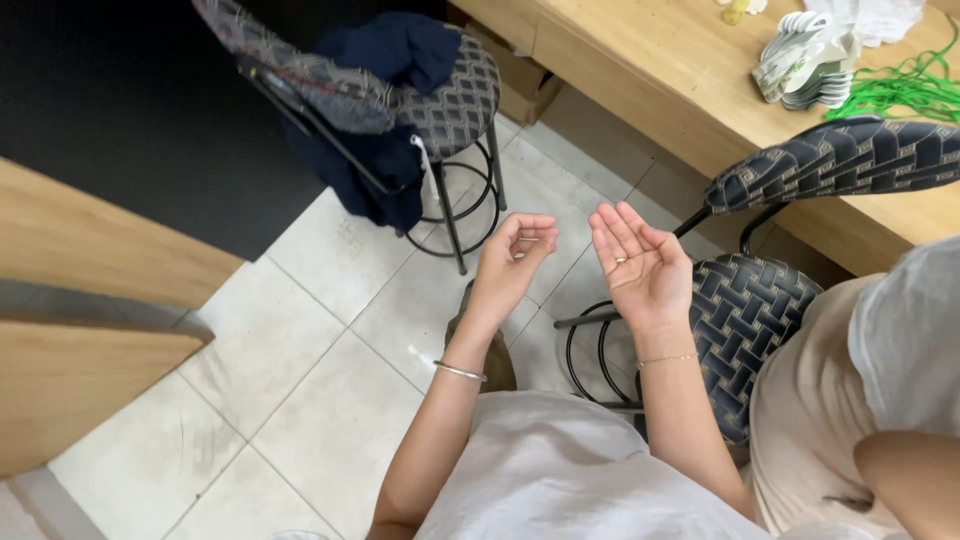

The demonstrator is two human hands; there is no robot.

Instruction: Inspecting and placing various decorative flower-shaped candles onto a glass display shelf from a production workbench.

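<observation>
My left hand (512, 262) is raised over the tiled floor, fingers curled inward with the fingertips close together; whether something tiny sits between them I cannot tell. A thin metal bangle (459, 371) circles that wrist. My right hand (640, 266) is held palm up with fingers spread and nothing in it; a ring shows on one finger and a fine chain bracelet (667, 358) on the wrist. Both hands hover above the floor, between two patterned chairs.
A patterned stool (462, 90) with dark blue clothing (395, 60) draped on it stands ahead. A patterned chair (745, 310) is at my right, beside another seated person (880, 400). A wooden table (660, 70) holds green cord (905, 90) and a stack of white pieces (805, 60). Wooden furniture (80, 300) stands left.
</observation>
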